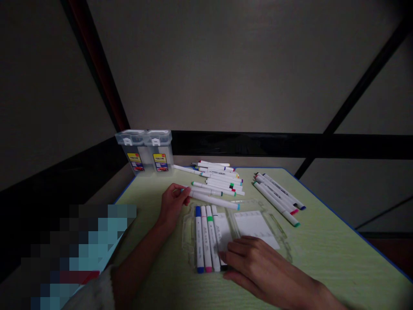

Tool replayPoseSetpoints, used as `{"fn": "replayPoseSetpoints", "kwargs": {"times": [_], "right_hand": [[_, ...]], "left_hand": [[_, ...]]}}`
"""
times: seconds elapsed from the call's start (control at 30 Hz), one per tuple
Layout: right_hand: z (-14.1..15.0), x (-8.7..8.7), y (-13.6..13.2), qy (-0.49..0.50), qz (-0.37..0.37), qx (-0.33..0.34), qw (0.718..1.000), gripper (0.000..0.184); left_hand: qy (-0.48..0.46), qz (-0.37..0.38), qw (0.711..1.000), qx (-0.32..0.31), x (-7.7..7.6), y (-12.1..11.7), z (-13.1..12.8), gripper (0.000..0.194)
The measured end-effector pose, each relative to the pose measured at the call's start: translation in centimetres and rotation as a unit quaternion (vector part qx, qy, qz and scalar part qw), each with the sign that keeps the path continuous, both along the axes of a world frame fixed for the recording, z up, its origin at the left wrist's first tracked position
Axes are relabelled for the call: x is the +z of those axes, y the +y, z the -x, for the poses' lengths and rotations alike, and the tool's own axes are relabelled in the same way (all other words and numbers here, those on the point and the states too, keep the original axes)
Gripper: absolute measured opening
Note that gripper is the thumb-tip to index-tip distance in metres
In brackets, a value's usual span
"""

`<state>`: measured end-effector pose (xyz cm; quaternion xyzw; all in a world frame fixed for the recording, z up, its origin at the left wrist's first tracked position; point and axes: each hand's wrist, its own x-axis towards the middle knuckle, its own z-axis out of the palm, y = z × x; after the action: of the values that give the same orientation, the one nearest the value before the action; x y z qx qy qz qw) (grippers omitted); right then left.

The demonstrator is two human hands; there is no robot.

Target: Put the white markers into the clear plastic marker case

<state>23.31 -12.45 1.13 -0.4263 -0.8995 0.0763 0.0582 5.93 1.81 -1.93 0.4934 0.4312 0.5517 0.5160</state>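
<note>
My left hand [174, 204] pinches one end of a white marker [214, 200] with light blue ends, holding it above the back edge of an opened clear plastic case [189, 232]. In the case's left half several white markers stand side by side, among them a blue-ended marker [199, 241], a pink-ended marker [205, 241] and a green-banded marker [212, 237]. My right hand [254, 265] is low over the case, its curled fingertips at the lower end of a black-ended marker [217, 224], partly covering it.
Behind the case lies a loose pile of white markers [222, 181]. Several more markers [275, 196] lie in a group at the right. Two clear lidded boxes [145, 150] with yellow labels stand at the back left corner of the green table [335, 258], close to the wall. White paper [254, 226] lies in the case's right half.
</note>
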Motion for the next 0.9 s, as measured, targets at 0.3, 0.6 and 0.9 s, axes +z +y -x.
{"fn": "replayPoseSetpoints", "kwargs": {"times": [0.3, 0.6, 0.9], "right_hand": [[0.0, -0.22, -0.08, -0.006, -0.016, 0.008, 1.0, 0.01], [-0.52, 0.44, -0.55, 0.007, 0.049, 0.037, 0.998, 0.029], [-0.54, 0.17, -0.52, 0.003, 0.046, 0.067, 0.997, 0.049]], "left_hand": [[-0.001, -0.016, 1.0, 0.01, 0.02, 0.03, -0.04, 0.024], [-0.01, -0.013, 1.0, 0.007, -0.49, 0.38, -0.03, 0.025], [-0.028, 0.011, 0.999, 0.019, -0.47, 0.44, -0.07, 0.032]]}}
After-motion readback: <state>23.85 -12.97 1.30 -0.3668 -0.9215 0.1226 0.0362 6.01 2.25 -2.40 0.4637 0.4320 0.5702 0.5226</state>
